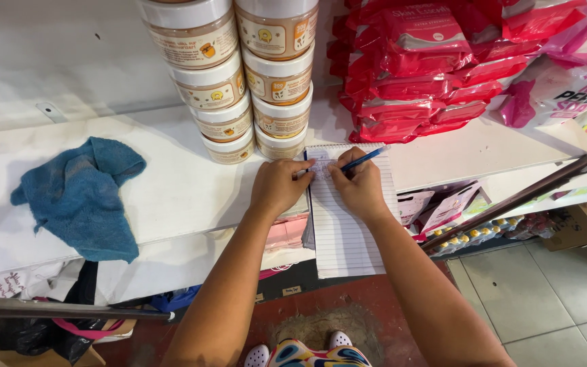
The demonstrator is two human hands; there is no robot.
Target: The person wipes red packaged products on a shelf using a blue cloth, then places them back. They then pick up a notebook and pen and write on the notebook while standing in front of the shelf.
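1. Lined notepad (348, 224): it lies on the white shelf (171, 197) in front of me, its top edge just beside the stacked jars and its lower part jutting past the shelf's front edge. That unsupported overhang is, in my judgement, the main hazard; firm pen pressure low on the page could tip or slide it off.
2. Blue pen (361, 160): my right hand (360, 187) is closed around it in a writing grip, tip on the upper lines of the page. A slip of the pad under the tip would likely smear or tear the line being written.
3. My left hand (278, 187): it holds nothing, lying loosely curled with fingertips pressing the pad's upper left corner. If this pressure lifts, I judge the pad free to skate sideways.
4. Stacked jars (253, 81): two columns of white-lidded tubs stand touching each other, just above my hands. A knock from my knuckles or the pad's top edge could topple them.
5. Red soft packs (416, 68): a pile sits to the right, near the pad's corner; it looks slumped and might slide onto the page.
6. Blue cloth (79, 197): it lies crumpled well apart on the left, draped over the shelf edge, and could drop to the floor.
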